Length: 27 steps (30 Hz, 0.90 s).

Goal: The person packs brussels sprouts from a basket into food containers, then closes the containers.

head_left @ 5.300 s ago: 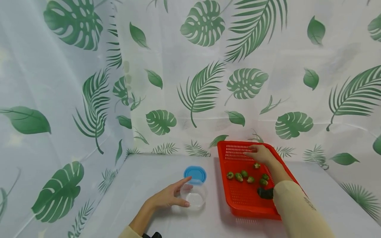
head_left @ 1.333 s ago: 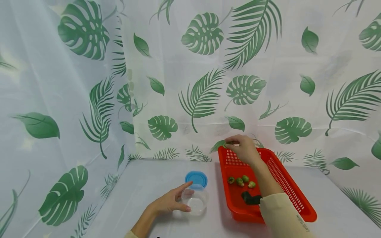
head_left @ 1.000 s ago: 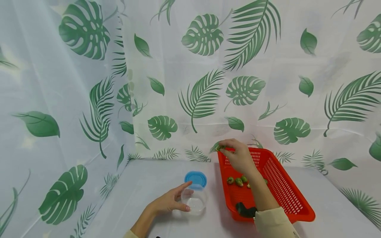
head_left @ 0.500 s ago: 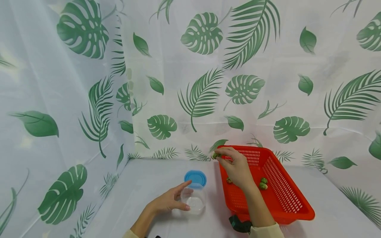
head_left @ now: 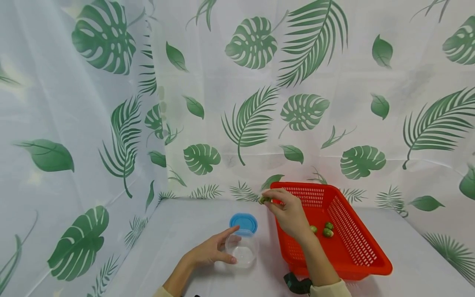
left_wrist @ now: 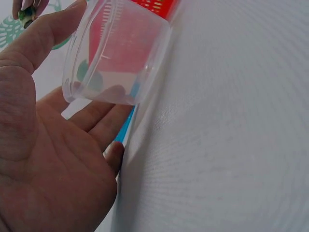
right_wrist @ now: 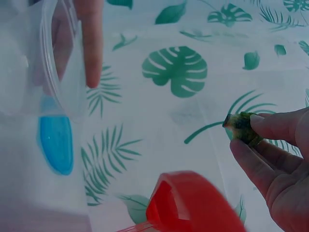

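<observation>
One Brussels sprout is pinched in the right hand, at one o'clock from the clear plastic tub; the left hand curls round that tub, probably to steady it. Blue lid: twelve o'clock; red basket: three.

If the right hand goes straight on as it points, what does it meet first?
Probably the printed sheet behind the table; between it and the right hand the way looks free, though depth is unclear.
</observation>
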{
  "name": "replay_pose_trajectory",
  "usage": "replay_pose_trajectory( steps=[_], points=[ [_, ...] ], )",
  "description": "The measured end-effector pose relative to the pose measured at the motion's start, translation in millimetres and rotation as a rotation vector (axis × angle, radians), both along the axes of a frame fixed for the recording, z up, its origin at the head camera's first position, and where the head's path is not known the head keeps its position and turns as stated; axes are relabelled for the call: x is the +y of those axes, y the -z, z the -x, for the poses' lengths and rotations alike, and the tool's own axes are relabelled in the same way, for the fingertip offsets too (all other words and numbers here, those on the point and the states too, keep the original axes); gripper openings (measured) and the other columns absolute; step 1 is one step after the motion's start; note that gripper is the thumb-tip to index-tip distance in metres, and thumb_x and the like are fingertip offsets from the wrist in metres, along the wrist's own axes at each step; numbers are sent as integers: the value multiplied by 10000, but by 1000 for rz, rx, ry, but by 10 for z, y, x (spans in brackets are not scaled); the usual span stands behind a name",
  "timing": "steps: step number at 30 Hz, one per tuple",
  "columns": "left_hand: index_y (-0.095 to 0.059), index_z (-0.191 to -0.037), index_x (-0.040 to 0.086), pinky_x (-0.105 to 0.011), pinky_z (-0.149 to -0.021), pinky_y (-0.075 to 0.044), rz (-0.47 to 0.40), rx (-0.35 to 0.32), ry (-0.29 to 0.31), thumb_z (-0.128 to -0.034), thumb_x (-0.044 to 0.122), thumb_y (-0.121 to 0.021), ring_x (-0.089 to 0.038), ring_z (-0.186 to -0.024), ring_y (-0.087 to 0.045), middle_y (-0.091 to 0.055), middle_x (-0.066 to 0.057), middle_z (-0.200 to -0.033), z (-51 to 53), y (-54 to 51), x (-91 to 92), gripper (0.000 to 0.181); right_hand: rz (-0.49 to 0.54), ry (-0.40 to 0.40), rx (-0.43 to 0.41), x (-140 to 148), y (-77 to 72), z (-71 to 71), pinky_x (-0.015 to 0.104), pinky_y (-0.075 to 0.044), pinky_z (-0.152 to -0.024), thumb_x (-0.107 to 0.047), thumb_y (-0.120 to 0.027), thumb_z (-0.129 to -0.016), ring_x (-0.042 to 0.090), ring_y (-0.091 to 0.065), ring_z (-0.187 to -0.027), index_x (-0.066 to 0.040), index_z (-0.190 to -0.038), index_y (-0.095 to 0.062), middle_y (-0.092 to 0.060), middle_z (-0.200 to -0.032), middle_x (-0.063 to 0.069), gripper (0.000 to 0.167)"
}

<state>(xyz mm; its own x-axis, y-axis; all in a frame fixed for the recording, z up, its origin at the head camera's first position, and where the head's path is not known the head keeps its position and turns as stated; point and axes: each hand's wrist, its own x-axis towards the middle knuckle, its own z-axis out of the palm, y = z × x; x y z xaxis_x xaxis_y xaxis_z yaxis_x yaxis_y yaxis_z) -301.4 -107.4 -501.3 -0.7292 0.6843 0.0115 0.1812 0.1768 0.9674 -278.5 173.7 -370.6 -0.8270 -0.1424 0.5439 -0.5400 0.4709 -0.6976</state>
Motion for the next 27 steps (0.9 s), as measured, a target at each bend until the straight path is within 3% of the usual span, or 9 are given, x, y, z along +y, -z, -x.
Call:
replay_pose_trajectory(
  steps=[10,16,27],
  points=[
    [-263,-1664,181,-621,-1260,-183,15,29,-4,-905,167,-807,-312,-1572,-291,-534,-103,-1561,21,-16,0,934,19,-43,13,-47,42,3,302,-621,-834,-8,-728,-947,227,-718,-1067,-147,-1156,-782,-724,-1164,34,257],
    [-297,-1654,244,-617,-1253,-215,32,47,-15,-895,177,-817,-305,-1562,-314,-542,-96,-1554,20,-28,-16,923,11,-65,19,-93,92,21,299,-620,-833,-1,-731,-942,224,-715,-1054,-139,-1114,-792,-729,-1119,15,229],
    [-265,-1663,176,-614,-1249,-230,22,34,0,-910,176,-803,-306,-1551,-331,-532,-107,-1562,32,-21,-30,925,-47,-29,19,-232,163,-9,331,-626,-822,8,-749,-924,201,-741,-1012,-138,-1088,-801,-738,-1100,14,226]
  ],
)
